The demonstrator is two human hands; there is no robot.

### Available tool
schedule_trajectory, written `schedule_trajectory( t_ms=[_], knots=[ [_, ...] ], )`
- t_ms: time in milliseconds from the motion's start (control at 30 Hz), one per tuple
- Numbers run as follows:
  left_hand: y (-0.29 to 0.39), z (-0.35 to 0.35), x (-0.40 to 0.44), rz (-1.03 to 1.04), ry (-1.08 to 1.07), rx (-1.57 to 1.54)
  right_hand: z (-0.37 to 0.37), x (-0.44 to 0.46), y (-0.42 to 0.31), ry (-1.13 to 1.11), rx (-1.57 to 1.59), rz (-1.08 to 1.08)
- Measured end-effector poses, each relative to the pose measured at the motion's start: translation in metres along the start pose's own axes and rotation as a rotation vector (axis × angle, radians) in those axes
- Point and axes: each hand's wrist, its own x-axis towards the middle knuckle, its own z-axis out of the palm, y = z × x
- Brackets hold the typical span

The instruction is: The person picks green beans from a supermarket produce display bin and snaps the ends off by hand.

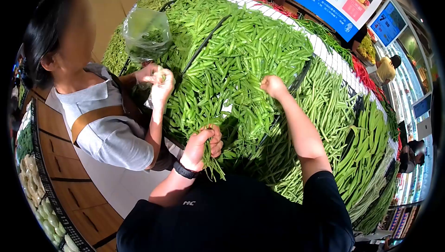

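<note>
My left hand (204, 145), with a dark band on its wrist, is closed around a bunch of thin green stems (212, 166) that hang below the fist. It is over the near edge of a large heap of green pea pods (241, 48). Farther out, my right hand (272, 86) is at the right part of the heap, its fingers curled together against the pods. What lies between those fingers is hidden. Just right of that hand, a dark divider (301, 76) separates the pea pods from a pile of long green beans (324, 99).
At left, a person in a grey shirt and apron (104, 122) has both hands raised over the pods. A clear plastic bag (147, 31) with greens is near them. Broad flat beans (371, 145) lie at right. Red chillies (366, 78) line the far edge below a blue sign (320, 8).
</note>
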Motion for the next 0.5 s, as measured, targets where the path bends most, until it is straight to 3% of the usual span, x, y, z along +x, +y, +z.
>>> schedule_trajectory(
  t_ms=[67,133,233,333,400,467,500],
  knots=[
    [0.003,-0.001,0.001,0.047,0.026,-0.019,-0.009,0.0,0.01,-0.002,0.313,0.046],
    [0.005,-0.007,0.006,0.048,0.034,-0.024,-0.015,-0.002,0.023,0.133,0.515,0.003],
    [0.006,-0.012,0.015,0.084,0.082,-0.029,-0.031,-0.017,0.027,0.295,0.344,-0.035],
    [0.007,-0.006,0.021,0.103,0.144,0.077,-0.036,-0.021,0.03,0.442,0.421,-0.128],
    [0.006,-0.005,0.025,0.109,0.071,0.054,-0.044,-0.025,0.032,0.368,0.469,-0.12],
    [0.005,0.001,0.028,0.161,0.139,0.214,-0.045,-0.032,0.031,0.311,0.699,-0.18],
    [0.008,0.013,0.028,0.179,0.171,0.274,-0.052,-0.041,0.023,0.284,0.632,-0.193]
  ],
)
